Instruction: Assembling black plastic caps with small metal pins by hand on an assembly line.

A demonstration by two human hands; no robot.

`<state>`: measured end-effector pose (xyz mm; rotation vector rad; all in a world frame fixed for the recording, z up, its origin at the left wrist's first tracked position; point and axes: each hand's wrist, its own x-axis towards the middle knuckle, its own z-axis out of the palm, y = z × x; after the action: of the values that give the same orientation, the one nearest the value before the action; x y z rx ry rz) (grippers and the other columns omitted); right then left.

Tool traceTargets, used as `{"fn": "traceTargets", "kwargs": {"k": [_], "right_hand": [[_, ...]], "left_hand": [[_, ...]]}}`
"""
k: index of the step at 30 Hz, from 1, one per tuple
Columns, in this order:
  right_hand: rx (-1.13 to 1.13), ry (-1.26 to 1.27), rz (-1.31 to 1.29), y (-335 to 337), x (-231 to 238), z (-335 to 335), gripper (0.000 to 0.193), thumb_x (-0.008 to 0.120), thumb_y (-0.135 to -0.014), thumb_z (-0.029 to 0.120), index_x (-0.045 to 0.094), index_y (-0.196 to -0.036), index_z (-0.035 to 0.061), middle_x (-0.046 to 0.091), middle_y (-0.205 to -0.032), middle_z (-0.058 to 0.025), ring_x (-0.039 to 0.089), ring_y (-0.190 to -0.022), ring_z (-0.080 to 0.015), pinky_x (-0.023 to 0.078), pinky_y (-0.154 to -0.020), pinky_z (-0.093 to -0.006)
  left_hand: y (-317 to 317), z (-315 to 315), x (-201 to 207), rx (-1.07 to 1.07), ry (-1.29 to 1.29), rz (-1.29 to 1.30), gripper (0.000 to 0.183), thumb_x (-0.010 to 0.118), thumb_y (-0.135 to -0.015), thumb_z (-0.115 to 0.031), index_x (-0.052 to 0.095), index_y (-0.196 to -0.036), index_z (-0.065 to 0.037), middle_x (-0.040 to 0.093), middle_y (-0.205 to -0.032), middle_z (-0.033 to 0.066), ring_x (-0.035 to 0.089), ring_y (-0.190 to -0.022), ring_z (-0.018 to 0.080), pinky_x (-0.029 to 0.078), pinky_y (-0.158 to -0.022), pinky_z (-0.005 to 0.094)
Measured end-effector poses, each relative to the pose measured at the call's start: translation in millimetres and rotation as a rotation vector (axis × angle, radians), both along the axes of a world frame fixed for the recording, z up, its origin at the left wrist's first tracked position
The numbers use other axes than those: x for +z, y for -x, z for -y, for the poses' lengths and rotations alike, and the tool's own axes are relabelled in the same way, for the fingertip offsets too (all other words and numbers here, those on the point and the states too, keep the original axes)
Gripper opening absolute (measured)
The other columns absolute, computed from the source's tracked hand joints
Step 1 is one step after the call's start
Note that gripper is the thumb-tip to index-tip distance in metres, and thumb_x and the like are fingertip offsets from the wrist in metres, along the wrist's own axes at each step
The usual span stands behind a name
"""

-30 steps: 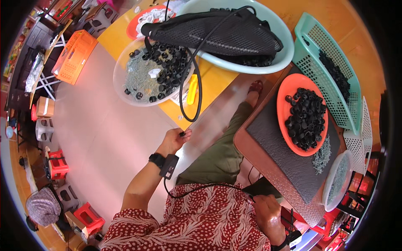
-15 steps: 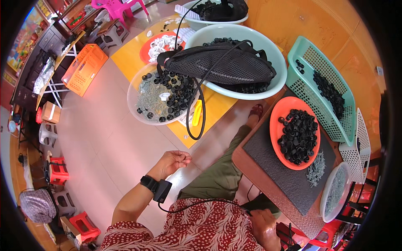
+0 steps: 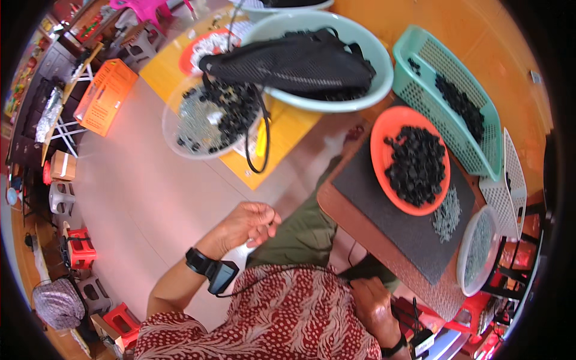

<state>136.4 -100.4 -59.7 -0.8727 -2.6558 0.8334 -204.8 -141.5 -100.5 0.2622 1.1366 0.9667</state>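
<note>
My left hand (image 3: 247, 227) is raised over the floor in front of my lap, with a black strapped device (image 3: 210, 270) at its wrist. Its fingers are curled together in a pinch; a small dark spot shows between them, too small to name. My right hand (image 3: 373, 305) rests low at my lap by the shirt hem, its fingertips hidden. Nearest it is a small brown table (image 3: 336, 207) with a dark mat (image 3: 384, 225). On the mat sit an orange-red plate (image 3: 382, 174) heaped with small black plastic parts (image 3: 417, 165) and a pile of grey screws or nails (image 3: 447, 215).
A clear round tub (image 3: 174, 141) of metal pieces and black parts stands on a yellow board (image 3: 288, 141). Behind are a pale blue basin (image 3: 381, 72) with a black mesh bag (image 3: 294, 63), and a green basket (image 3: 414, 90). A looped black cable (image 3: 266, 144) hangs down.
The view has shifted, so the tables and containers sit higher and slightly left. My left hand has turned a little, its fingers still curled. My right hand stays at my lap.
</note>
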Motion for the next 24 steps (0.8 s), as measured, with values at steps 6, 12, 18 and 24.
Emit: {"fn": "traceTargets", "kwargs": {"k": [6, 12, 18, 24], "right_hand": [[-0.033, 0.000, -0.023, -6, -5, 4, 0.016, 0.062, -0.071, -0.006, 0.059, -0.087, -0.0039, 0.061, -0.081, -0.0168, 0.056, -0.069, -0.0337, 0.046, -0.062, -0.0405], [-0.008, 0.000, -0.060, -10, -12, 3, 0.021, 0.059, -0.066, -0.004, 0.060, -0.087, -0.0039, 0.060, -0.080, -0.0168, 0.056, -0.067, -0.0319, 0.046, -0.062, -0.0395], [0.005, -0.020, -0.038, -5, -10, 2, 0.016, 0.061, -0.068, -0.005, 0.060, -0.085, -0.0033, 0.062, -0.080, -0.0164, 0.058, -0.070, -0.0339, 0.047, -0.063, -0.0407], [0.011, -0.009, -0.023, 0, -7, 0, 0.018, 0.063, -0.066, -0.003, 0.060, -0.084, -0.0021, 0.062, -0.080, -0.0164, 0.057, -0.068, -0.0341, 0.047, -0.062, -0.0407]], "left_hand": [[2, 1, 25, 0.039, -0.033, 0.028, 0.026, 0.056, -0.092, -0.026, 0.058, -0.089, 0.000, 0.057, -0.066, 0.0085, 0.047, -0.040, 0.0097, 0.030, -0.031, 0.0199], [-11, 7, 38, 0.184, 0.032, 0.063, 0.024, 0.056, -0.092, -0.023, 0.058, -0.090, 0.000, 0.059, -0.072, 0.0100, 0.052, -0.049, 0.0122, 0.035, -0.038, 0.0214], [-1, 11, 59, 0.207, -0.040, 0.038, 0.020, 0.058, -0.090, -0.020, 0.058, -0.091, 0.000, 0.061, -0.077, 0.0113, 0.053, -0.051, 0.0132, 0.035, -0.040, 0.0223], [34, 14, 89, 0.389, -0.089, 0.000, 0.023, 0.055, -0.092, -0.022, 0.057, -0.091, 0.000, 0.059, -0.073, 0.0093, 0.049, -0.049, 0.0098, 0.033, -0.037, 0.0209]]}}
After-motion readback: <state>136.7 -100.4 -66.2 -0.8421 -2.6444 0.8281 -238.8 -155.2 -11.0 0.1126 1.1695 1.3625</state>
